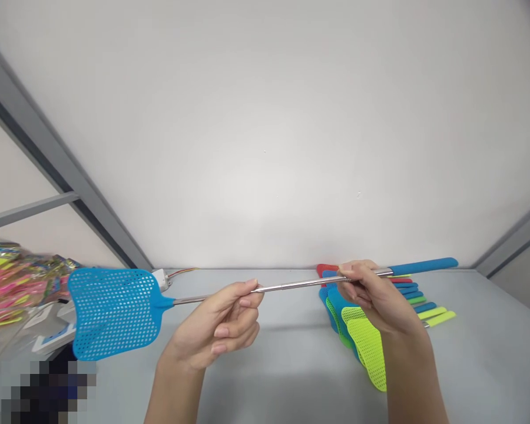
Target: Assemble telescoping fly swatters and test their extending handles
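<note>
My left hand [216,323] pinches the thin telescopic steel shaft [300,285] of a blue plastic fly swatter, close to its mesh head [112,313]. Further along, my right hand [375,297] grips the same shaft just short of the blue foam handle [424,267]. The swatter is held level across my view, above the table. Behind my right hand lies a pile of other fly swatters [366,347] with lime, blue and red heads, and my right hand partly hides it.
The grey table [481,353] runs to a white wall [265,147] with grey metal framing. A small white device with coloured wires [162,280] sits at the far edge. Shiny multicoloured packaging [13,282] and a white box [53,335] lie at the left; the bottom-left corner is pixelated.
</note>
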A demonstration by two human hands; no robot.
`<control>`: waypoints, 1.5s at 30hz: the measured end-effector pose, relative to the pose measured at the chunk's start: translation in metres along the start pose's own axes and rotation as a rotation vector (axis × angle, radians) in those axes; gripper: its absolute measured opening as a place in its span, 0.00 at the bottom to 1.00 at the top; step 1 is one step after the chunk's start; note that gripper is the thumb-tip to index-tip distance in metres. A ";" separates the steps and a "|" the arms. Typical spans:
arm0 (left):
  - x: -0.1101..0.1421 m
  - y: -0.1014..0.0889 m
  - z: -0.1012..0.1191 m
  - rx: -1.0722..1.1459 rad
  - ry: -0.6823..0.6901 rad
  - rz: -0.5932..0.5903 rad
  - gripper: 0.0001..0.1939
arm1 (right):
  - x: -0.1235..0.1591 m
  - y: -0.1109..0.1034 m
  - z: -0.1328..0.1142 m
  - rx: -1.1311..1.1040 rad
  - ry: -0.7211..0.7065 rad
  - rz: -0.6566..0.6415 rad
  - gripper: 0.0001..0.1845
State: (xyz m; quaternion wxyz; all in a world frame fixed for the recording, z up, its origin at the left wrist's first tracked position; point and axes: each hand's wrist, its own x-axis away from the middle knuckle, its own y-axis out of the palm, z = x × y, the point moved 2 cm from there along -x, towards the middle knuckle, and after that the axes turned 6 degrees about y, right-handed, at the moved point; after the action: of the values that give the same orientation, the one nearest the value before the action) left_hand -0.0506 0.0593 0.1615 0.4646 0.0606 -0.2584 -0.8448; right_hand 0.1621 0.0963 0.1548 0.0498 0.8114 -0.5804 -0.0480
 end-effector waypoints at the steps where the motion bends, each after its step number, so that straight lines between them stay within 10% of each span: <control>1: 0.001 0.000 0.001 -0.013 0.000 0.013 0.16 | -0.001 0.000 0.000 -0.001 0.000 -0.007 0.21; 45: 0.000 -0.025 0.013 -0.145 0.363 0.267 0.23 | -0.008 -0.018 0.014 -0.128 0.004 0.005 0.21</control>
State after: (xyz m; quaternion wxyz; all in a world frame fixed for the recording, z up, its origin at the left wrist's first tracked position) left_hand -0.0741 0.0755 0.1604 0.6142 0.1431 -0.1150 -0.7675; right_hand 0.1742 0.1093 0.1386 0.1028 0.8052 -0.5781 -0.0830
